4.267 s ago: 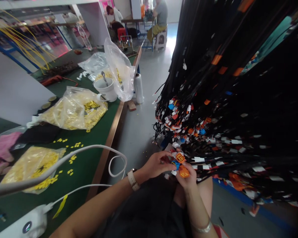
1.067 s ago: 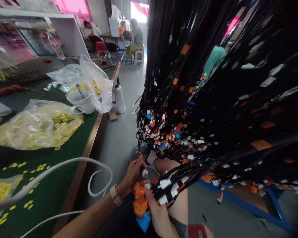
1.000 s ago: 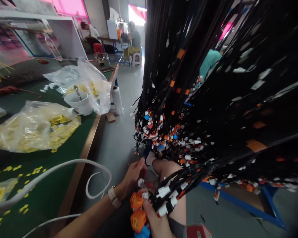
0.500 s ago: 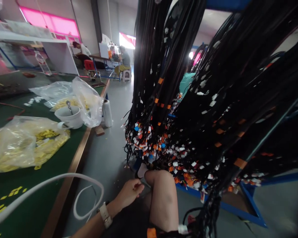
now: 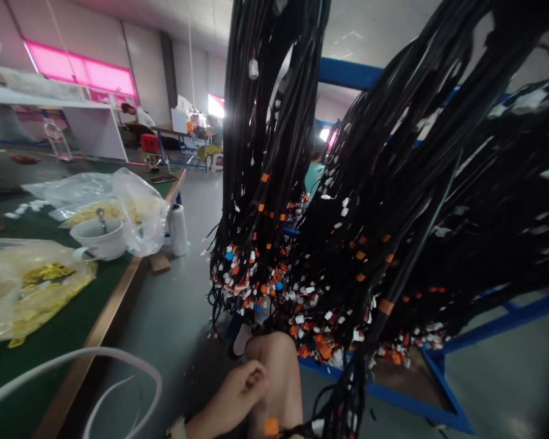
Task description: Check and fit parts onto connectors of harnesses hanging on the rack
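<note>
My left hand [image 5: 242, 390], with a pale watch [image 5: 177, 428] at its wrist, is in front of my bare knee [image 5: 279, 378]. Its fingers curl loosely inward and I see nothing in them. Close to it, at the bottom edge, an orange-taped end of a black wire harness [image 5: 271, 426] lies across my lap, its white connector [image 5: 318, 425] beside it. That harness runs up to the right among thick hanging bundles of black cables [image 5: 269, 122], whose lower ends carry many white, orange and blue connectors. My right hand is not in view.
Left stands a green-topped table [image 5: 68, 311] with bags of yellow pieces [image 5: 50, 274], a white mug [image 5: 103, 238] holding a spoon, and a white tube [image 5: 132, 360] curving past its edge. A blue metal frame [image 5: 421, 402] is under the cables. A person [image 5: 139, 116] sits far back.
The view has shifted, so the table and cables appear farther left and lower. My left hand has come nearer the knee and the orange-taped harness end, fingers still curled.
</note>
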`<state>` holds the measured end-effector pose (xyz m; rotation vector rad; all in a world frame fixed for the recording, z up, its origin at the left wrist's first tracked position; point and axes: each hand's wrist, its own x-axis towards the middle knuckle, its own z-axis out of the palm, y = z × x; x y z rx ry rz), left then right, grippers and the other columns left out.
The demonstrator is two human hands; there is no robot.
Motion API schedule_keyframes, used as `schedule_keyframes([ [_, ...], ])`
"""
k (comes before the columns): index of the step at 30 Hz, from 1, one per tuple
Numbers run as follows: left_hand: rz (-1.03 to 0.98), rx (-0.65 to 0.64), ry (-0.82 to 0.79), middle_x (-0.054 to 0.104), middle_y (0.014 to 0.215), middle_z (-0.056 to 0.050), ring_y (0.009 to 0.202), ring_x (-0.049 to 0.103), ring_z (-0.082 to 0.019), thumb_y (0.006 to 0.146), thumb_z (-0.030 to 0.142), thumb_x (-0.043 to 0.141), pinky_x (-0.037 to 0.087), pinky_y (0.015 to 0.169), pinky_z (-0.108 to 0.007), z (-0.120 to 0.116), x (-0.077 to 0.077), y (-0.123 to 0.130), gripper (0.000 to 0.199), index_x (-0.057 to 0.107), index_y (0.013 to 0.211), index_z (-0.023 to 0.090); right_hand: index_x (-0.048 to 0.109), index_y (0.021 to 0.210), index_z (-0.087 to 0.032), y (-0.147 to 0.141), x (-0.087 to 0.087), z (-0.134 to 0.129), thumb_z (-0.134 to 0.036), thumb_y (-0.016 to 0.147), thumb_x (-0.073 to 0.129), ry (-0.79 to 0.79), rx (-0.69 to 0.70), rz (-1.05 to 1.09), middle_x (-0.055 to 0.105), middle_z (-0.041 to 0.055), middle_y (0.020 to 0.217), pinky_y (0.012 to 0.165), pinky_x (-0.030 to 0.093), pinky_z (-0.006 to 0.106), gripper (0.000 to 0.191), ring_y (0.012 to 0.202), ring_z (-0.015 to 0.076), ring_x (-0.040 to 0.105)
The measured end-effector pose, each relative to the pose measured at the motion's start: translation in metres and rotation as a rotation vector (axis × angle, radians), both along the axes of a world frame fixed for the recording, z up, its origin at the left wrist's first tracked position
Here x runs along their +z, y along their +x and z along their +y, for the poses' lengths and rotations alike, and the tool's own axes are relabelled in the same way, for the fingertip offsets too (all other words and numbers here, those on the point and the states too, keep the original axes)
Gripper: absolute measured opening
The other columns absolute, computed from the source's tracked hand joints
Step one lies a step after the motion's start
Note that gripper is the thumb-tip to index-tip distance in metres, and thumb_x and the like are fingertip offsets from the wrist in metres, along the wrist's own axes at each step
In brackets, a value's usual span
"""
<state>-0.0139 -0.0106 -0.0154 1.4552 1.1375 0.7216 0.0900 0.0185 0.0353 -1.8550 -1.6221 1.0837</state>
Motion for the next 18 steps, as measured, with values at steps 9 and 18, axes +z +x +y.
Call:
schedule_keyframes([
  [9,-0.535,-0.381,-0.115,0.062,0.095,-0.006,0.078,0.059,-0.014,0.066,0.033,0.074,0.047,0.074,-0.029,0.045,0.089,0.129,0.071,0.042,0.127,0.02,0.062,0.106,-0.049,0.133,0.057,-0.011,-0.046,0.07,0.06,0.245,0.163,0.02,0.07,-0.0097,0.09,0.069,0.056,0.038,0.037,0.094,0.0259,0.066],
  [18,-0.333,-0.338,-0.173,0.046,0.054,0.006,0.045,0.043,-0.008,0.078,0.044,0.053,0.037,0.046,-0.02,0.03,0.093,0.163,0.03,0.054,0.088,0.016,0.041,0.131,-0.027,0.254,0.192,0.03,-0.052,0.069,0.066,0.685,-0.336,0.126,0.055,0.0112,0.126,0.093,0.047,0.039,0.071,0.114,0.0284,0.054],
])
